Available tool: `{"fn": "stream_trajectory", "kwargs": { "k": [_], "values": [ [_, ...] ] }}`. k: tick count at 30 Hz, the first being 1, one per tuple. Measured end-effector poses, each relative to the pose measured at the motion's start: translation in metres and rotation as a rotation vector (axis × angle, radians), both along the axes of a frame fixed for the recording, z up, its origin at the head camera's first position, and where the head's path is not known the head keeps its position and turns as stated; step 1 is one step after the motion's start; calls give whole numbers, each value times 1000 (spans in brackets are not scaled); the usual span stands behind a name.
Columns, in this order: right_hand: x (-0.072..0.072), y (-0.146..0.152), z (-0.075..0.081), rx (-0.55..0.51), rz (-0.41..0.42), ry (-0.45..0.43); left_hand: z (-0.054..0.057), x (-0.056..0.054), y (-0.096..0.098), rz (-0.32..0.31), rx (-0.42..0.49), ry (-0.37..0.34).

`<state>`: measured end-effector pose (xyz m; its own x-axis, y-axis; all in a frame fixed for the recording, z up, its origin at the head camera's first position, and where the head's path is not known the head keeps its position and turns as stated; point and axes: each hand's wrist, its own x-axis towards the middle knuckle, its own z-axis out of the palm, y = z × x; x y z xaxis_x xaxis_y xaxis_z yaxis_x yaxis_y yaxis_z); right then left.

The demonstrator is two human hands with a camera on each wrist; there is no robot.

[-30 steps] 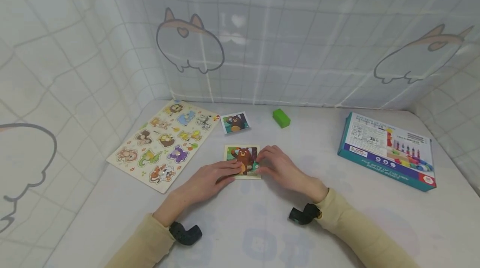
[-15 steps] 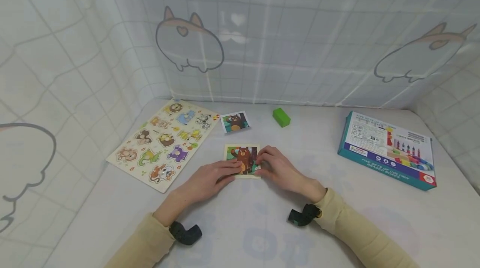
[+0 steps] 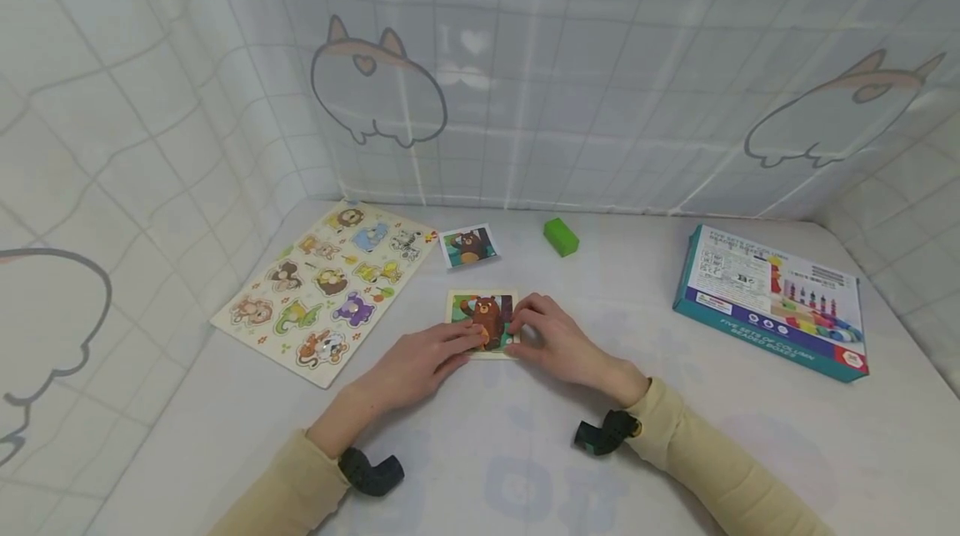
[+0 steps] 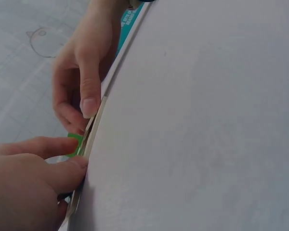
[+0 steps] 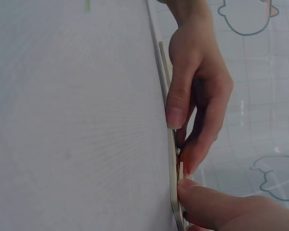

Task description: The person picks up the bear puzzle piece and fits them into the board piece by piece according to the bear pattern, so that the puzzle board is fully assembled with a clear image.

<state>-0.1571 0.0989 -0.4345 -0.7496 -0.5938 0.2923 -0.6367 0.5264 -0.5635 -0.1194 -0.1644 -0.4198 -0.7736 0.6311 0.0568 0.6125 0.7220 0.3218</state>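
A small bear jigsaw puzzle [image 3: 487,311] in a pale wooden tray lies on the table between the hands. My left hand [image 3: 423,361] rests on its lower left part, fingers stretched over the picture. In the left wrist view, the left thumb [image 4: 74,168] lies at the tray's near edge. My right hand [image 3: 566,344] is at the lower right corner, pinching a thin puzzle piece [image 5: 181,168] between thumb and fingers. That piece tilts up slightly from the tray [image 5: 172,154]. Fingers hide parts of the picture.
Behind the puzzle lie a bear picture card [image 3: 468,247] and a green block [image 3: 561,237]. An animal peg puzzle board [image 3: 330,290] lies to the left. A teal-edged beaded-box carton [image 3: 772,298] stands at the right. A tiled-pattern sheet [image 3: 525,102] rises behind.
The right hand's fingers have shifted slightly at the lower right corner, and the picture's bottom edge there looks straighter than a second ago. The left hand has stayed in place.
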Motion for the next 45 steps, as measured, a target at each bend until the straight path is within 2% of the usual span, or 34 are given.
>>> {"fn": "stream_trajectory", "kwargs": {
  "k": [8, 12, 15, 21, 27, 36, 45],
  "values": [
    [0, 1, -5, -34, 9, 18, 2, 7, 8, -41, -174, 89],
    [-2, 1, -6, -40, 7, 14, 3, 9, 12, -33, -206, 97],
    [-2, 1, -7, -35, 5, 10, 3, 10, 13, -33, -195, 97],
    [-2, 2, -7, -40, 2, -19, 4, 10, 12, -81, -146, 61],
    [-2, 2, -7, -57, 1, -19, 3, 10, 13, -73, -97, 27],
    [-2, 3, -6, -66, 9, -22, 1, 9, 13, -81, -79, 54],
    [-1, 3, -6, -74, 3, -37, 3, 10, 14, -56, -62, -15]
  ]
}}
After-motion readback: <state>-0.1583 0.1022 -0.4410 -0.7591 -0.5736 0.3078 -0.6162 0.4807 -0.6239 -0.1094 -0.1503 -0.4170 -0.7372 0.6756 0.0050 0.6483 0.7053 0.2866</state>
